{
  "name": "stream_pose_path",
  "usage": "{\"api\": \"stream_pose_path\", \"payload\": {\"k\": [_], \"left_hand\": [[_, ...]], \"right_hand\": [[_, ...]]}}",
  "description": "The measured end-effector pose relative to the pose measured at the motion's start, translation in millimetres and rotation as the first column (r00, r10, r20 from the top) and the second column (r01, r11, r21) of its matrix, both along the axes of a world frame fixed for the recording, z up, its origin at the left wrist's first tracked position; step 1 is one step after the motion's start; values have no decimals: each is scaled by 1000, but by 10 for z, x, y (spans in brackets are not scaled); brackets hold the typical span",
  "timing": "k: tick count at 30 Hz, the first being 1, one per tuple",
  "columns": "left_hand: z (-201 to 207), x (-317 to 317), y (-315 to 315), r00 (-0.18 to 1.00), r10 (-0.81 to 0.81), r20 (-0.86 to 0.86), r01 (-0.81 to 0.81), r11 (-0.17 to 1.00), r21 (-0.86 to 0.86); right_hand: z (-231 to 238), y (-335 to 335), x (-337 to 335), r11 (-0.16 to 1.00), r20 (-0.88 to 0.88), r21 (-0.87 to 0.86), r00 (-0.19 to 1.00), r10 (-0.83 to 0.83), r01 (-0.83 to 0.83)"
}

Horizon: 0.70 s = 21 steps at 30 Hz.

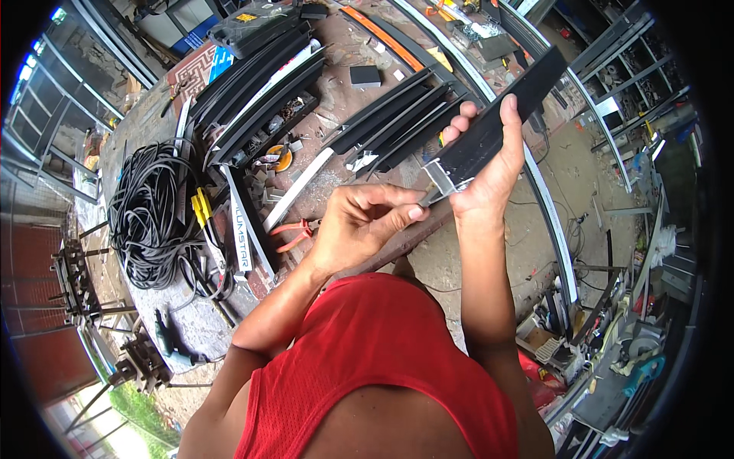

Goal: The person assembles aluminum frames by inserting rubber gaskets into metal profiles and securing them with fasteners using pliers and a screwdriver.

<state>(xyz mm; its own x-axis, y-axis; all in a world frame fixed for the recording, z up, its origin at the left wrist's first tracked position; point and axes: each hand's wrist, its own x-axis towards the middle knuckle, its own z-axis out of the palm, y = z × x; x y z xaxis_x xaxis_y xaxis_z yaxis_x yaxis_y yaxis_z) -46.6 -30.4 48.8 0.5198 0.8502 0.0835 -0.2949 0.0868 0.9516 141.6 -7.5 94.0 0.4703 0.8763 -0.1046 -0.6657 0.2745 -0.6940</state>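
Note:
My right hand is closed round a black metal profile, holding it up at a slant with its open, hollow silver end toward me. Thumb and fingers of my left hand pinch a small, thin grey piece against that cut end. How far the piece goes into the profile, I cannot tell. Just left of my left hand, pliers with red handles lie on the table. More black profiles are laid out side by side beyond my hands.
A big coil of black cord rests at the left of the cluttered worktable. Another stack of black profiles sits at the back left, near a small black box. A drill lies at the lower left. A long pale strip curves past my right arm.

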Motion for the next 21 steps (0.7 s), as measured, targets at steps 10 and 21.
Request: {"api": "stream_pose_path", "payload": {"k": [10, 21], "left_hand": [[9, 94, -162, 991, 125, 43, -123, 991, -54], [-274, 270, -160, 962, 224, 153, -216, 974, -69]], "right_hand": [[137, -18, -262, 996, -57, 94, 998, 11, -5], [21, -57, -283, 997, -44, 76, 999, -7, 11]]}}
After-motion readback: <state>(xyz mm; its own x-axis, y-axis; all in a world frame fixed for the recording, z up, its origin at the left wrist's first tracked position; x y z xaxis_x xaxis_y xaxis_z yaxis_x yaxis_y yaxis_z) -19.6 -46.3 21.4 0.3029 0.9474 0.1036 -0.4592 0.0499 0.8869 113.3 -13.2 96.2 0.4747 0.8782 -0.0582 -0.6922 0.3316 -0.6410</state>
